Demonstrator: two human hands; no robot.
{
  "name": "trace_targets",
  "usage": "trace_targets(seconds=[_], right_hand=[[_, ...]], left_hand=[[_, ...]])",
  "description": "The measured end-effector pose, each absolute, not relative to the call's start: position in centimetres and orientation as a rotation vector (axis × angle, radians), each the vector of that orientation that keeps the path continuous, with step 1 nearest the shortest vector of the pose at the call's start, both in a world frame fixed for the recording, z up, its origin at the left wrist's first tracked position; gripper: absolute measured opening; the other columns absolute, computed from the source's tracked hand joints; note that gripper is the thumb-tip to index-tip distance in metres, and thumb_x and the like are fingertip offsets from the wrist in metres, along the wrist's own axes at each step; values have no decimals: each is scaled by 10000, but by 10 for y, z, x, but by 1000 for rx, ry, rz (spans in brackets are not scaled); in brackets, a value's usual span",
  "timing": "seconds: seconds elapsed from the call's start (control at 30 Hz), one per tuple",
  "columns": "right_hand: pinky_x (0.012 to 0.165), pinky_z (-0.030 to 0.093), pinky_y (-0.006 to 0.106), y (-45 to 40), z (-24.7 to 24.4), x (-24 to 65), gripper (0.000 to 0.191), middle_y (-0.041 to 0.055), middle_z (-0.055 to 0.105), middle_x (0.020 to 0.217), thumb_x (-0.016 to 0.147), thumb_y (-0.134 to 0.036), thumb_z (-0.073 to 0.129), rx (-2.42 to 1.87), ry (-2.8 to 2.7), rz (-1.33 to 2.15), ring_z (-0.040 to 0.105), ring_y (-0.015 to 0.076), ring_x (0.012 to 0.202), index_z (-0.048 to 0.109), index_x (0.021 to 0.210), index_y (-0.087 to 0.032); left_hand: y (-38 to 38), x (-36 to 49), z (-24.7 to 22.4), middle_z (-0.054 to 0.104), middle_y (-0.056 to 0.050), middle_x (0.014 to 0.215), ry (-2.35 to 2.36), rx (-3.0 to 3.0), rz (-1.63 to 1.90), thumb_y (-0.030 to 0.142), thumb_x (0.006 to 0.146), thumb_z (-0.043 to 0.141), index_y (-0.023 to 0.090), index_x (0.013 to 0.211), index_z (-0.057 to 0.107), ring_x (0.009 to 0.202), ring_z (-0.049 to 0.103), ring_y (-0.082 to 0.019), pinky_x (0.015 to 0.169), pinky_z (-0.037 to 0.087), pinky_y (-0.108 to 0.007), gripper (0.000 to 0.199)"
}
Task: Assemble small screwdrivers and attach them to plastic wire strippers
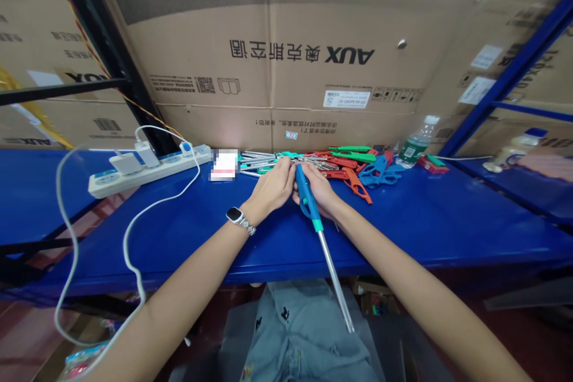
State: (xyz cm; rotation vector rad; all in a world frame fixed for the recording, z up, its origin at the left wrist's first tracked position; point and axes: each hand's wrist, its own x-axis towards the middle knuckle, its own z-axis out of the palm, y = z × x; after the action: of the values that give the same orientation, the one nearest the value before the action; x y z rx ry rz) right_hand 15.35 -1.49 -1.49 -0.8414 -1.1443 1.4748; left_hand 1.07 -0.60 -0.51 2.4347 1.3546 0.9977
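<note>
Handling step, seemingly: I had right hand (320, 188) gripping blue lighter (308, 197), left hand (276, 184) by its far end, couldn't tell its grip; next move likely needed a steady handle.

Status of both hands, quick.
Left hand: fingers bent, at the lighter's handle end; whether it grips anything cannot be told.
Right hand: closed, holding the blue long-barrelled lighter by its handle.

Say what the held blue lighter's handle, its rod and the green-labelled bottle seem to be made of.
Handle: probably moulded plastic, evenly blue with a soft sheen.
Rod: likely polished metal, silvery with bright streaks.
Bottle: apparently clear, smooth plastic, see-through above its label; glass isn't ruled out.
</note>
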Motion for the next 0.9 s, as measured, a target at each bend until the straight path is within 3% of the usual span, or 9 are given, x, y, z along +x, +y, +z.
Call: trace_targets(seconds=[0.13, 0.33, 0.5, 0.7, 0.8, 0.9], right_hand=[[369, 438, 245, -19, -11, 152, 155, -90, 489, 569, 1064, -367, 403, -827, -1105, 1545, 486, 137, 371, 475, 1156, -265], [372, 445, 220, -18, -12, 149, 197, -100, 498, 604, 1048, -425, 463, -844, -1149, 1502, 476, 109, 365, 450, 1167, -269], [313, 408, 217, -15, -17, 150, 263, -120, 500, 642, 1028, -506, 499, -945, -1265, 1346, 458, 98, 319, 415, 1146, -287], [367, 430, 207, -13, -18, 149, 253, -110, 518, 657, 1016, -495, 528, -906, -1170, 1380, 477, 89, 369, 422, 1111, -285], [384, 433, 218, -15, -16, 149, 240, -98, 498, 626, 1014, -488, 528, -854, -1110, 1454, 497, 110, 411, 442, 1100, -281], [381, 426, 215, -18, -14, 150, 268, -100, 457, 589, 1008, -517, 541, -804, -1126, 1523, 505, 122, 432, 453, 1099, -280]], left_hand=[[-3, 5, -4, 614, -115, 1010, 1317, 2639, 889, 275, 1063, 318, 216, 987, 446, 798, 620, -253, 681, 421, -357, 160], [9, 14, -12, 568, -5, 696, 1210, 2185, 1156, 259, 992, 439, 236, 801, 424, 641, 553, -190, 631, 398, -306, 194], [9, 26, -14, 488, 25, 554, 1184, 1718, 1152, 210, 953, 440, 225, 653, 434, 553, 505, -154, 590, 401, -280, 300], [-1, 14, -8, 566, -9, 762, 1241, 2233, 1171, 345, 1080, 350, 236, 888, 430, 685, 566, -193, 665, 416, -320, 235], [-2, 8, -5, 601, -73, 936, 1239, 2522, 1039, 300, 1076, 316, 231, 966, 430, 792, 604, -226, 713, 443, -351, 172], [0, 3, -4, 608, -95, 970, 1273, 2633, 937, 259, 1055, 319, 224, 994, 436, 799, 612, -241, 720, 454, -363, 136]])
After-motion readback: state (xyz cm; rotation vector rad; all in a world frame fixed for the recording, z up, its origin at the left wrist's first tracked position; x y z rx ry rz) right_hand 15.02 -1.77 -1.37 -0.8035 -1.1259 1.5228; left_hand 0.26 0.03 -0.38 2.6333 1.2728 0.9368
